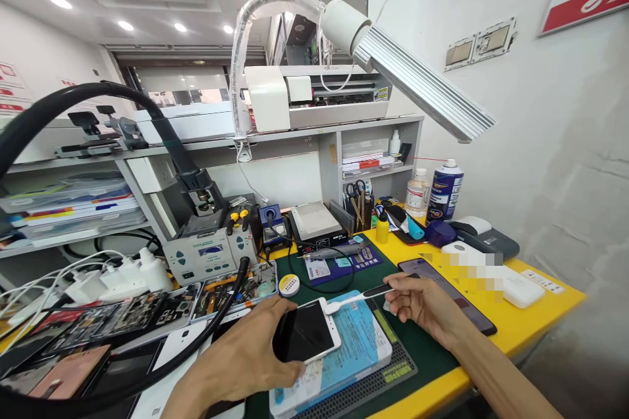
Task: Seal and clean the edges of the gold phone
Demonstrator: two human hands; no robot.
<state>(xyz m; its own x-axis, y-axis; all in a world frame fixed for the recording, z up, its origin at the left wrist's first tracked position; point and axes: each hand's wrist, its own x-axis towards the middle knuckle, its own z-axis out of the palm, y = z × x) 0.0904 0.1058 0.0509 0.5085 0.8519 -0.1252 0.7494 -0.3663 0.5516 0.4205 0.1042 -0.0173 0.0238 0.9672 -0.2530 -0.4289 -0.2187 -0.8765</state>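
A white smartphone (pixel 305 332) with a dark screen lies tilted on a blue-and-white box (pixel 358 340). My left hand (pixel 246 357) grips the phone by its left side, thumb at the lower edge and fingers at the upper edge. Between the fingertips of my right hand (pixel 417 304) is a slim brush-like tool (pixel 351 301) with a white front part and a dark handle. Its broad white end touches the phone's upper right edge; whether it has bristles is too small to tell. Under the box are a dark perforated pad (pixel 405 366) and a green mat (pixel 432 357).
Another dark phone (pixel 447 294) lies right of my right hand, with a white device (pixel 491 273) beyond it. A tray of small parts (pixel 236 291) and a black hose (pixel 216 321) are at left. A spray can (pixel 445 193) and yellow bottle (pixel 382 229) stand behind.
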